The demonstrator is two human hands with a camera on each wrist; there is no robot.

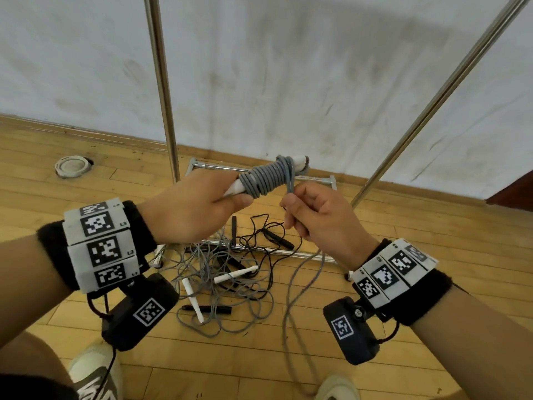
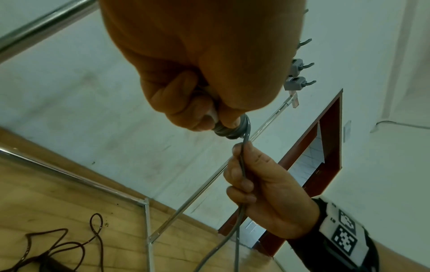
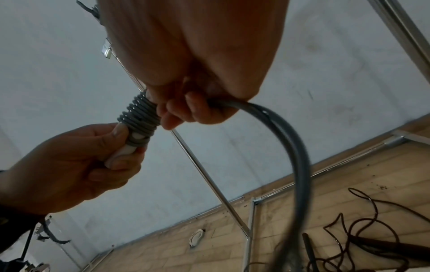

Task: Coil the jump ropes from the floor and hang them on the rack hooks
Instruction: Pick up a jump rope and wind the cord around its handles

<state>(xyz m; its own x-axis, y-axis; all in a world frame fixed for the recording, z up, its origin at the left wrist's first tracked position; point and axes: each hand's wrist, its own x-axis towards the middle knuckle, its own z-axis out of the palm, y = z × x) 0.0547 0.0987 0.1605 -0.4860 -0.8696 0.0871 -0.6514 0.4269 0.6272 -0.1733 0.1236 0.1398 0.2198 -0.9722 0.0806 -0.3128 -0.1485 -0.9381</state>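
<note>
my left hand (image 1: 196, 206) grips the white handles (image 1: 235, 188) at chest height, my right hand (image 1: 320, 217) pinches the grey rope (image 1: 266, 177) wound round them; it seems light and limp, so i'd hold close to the coil.

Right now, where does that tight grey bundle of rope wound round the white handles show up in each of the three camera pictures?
Head: the wound grey rope bundle sits upper centre, held by the left hand.
Left wrist: only its end shows, mid-frame, just below the left hand's fingers.
Right wrist: left of centre, between both hands.
Shared landmark: the right hand gripping the loose strand that leaves the bundle.
</note>
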